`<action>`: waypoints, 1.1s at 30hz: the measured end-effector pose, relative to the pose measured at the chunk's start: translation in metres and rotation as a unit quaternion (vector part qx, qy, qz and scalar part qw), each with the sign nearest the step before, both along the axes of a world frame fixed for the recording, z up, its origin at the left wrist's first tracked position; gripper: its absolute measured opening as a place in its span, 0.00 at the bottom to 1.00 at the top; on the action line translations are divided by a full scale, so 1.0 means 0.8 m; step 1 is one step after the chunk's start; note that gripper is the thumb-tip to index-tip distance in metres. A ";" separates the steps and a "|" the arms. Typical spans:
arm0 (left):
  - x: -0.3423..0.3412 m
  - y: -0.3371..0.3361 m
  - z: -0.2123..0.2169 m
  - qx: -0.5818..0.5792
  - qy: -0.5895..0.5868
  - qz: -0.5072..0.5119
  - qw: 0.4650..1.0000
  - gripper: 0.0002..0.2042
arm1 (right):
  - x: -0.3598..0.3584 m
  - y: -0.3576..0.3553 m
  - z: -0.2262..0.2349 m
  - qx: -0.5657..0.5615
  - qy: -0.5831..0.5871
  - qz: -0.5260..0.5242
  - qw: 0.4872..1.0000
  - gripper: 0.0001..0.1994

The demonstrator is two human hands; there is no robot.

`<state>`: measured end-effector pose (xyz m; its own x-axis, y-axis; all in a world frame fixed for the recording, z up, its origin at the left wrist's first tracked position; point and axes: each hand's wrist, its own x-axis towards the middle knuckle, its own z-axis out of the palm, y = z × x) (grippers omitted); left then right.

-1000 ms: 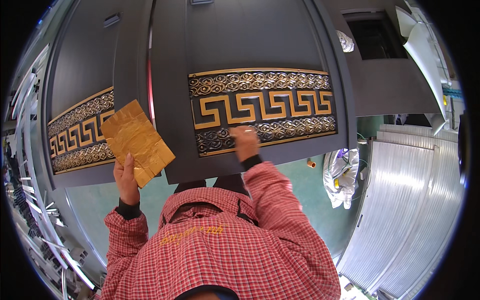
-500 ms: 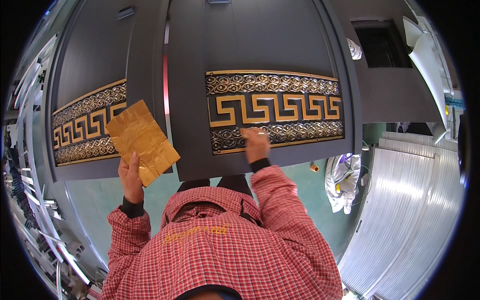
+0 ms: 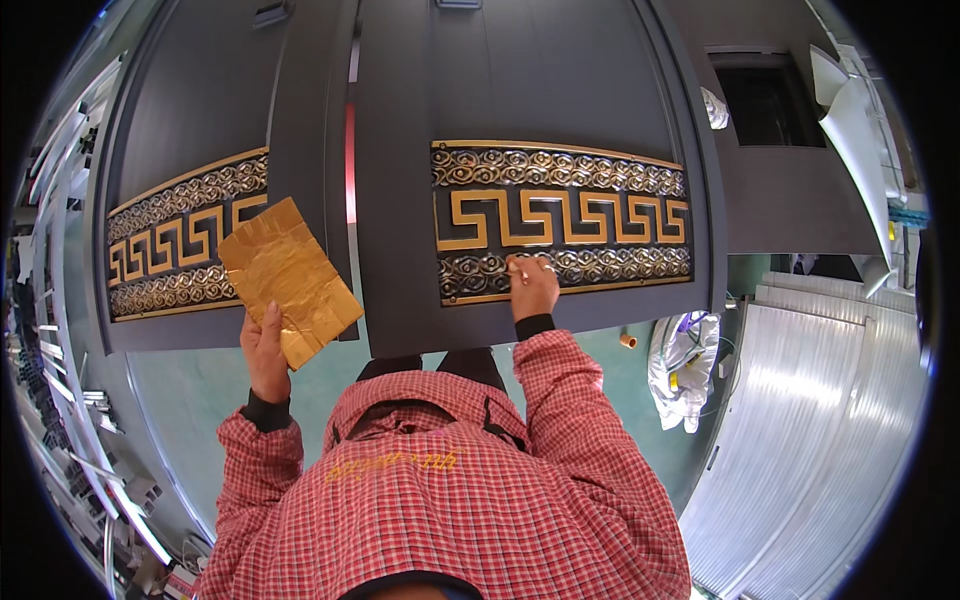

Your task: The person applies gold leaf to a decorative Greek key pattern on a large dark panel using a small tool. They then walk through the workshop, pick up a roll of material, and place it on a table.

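at lower scrollwork band [image 3: 620,266] | right hand [image 3: 535,290]: curled, contents unclear | left hand [image 3: 266,352]: gripping gold sheet [image 3: 288,268]

Even, fairly bright light covered the scene. White glare pooled on the ribbed silvery panels [image 3: 805,385] at the right, while soft highlights caught the creased gold sheet [image 3: 288,275]. Fisheye distortion bowed straight edges toward blackened corners, and the clutter [image 3: 60,385] at left looked indistinct.
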<state>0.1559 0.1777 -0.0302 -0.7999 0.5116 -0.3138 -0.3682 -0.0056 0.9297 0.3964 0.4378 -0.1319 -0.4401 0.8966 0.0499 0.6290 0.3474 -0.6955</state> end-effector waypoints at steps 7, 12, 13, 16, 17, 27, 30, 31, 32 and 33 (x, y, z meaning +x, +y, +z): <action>-0.001 0.008 0.005 0.003 0.003 -0.026 1.000 0.14 | -0.066 -0.047 -0.006 0.088 0.021 0.086 0.992 0.07; -0.001 -0.008 -0.005 -0.004 0.005 0.002 1.000 0.14 | 0.028 0.008 0.000 0.025 -0.054 0.050 0.997 0.06; 0.000 -0.008 -0.006 -0.002 -0.003 0.002 1.000 0.14 | 0.025 0.002 -0.005 0.035 -0.075 0.062 0.995 0.05; 0.002 0.007 -0.003 0.003 -0.013 -0.021 1.000 0.13 | -0.027 -0.046 -0.021 0.094 -0.024 0.149 0.984 0.05; 0.002 0.010 -0.002 0.000 -0.007 -0.030 1.000 0.14 | -0.049 -0.066 -0.024 0.095 -0.010 0.181 0.979 0.04; 0.002 0.006 0.002 0.004 -0.013 -0.019 1.000 0.14 | 0.023 -0.008 -0.004 0.045 -0.051 0.068 0.995 0.04; 0.002 0.014 0.003 0.001 -0.009 -0.045 0.999 0.14 | -0.055 -0.069 -0.005 0.081 -0.011 0.122 0.989 0.05; 0.003 0.011 0.004 -0.004 -0.005 -0.038 0.999 0.14 | -0.067 -0.080 0.000 0.058 0.010 0.161 0.985 0.05; 0.001 0.013 0.006 -0.006 -0.005 -0.038 0.999 0.14 | -0.063 -0.076 0.000 0.058 0.024 0.152 0.986 0.05; 0.001 0.013 0.005 -0.006 -0.006 -0.036 0.999 0.13 | -0.051 -0.065 -0.003 0.059 0.037 0.145 0.987 0.05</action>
<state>0.1565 0.1885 -0.0259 -0.7567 0.5642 -0.3303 -0.3787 0.0336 0.9249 0.3556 0.3855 -0.1340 -0.6691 0.7191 0.1875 0.4400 0.5866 -0.6799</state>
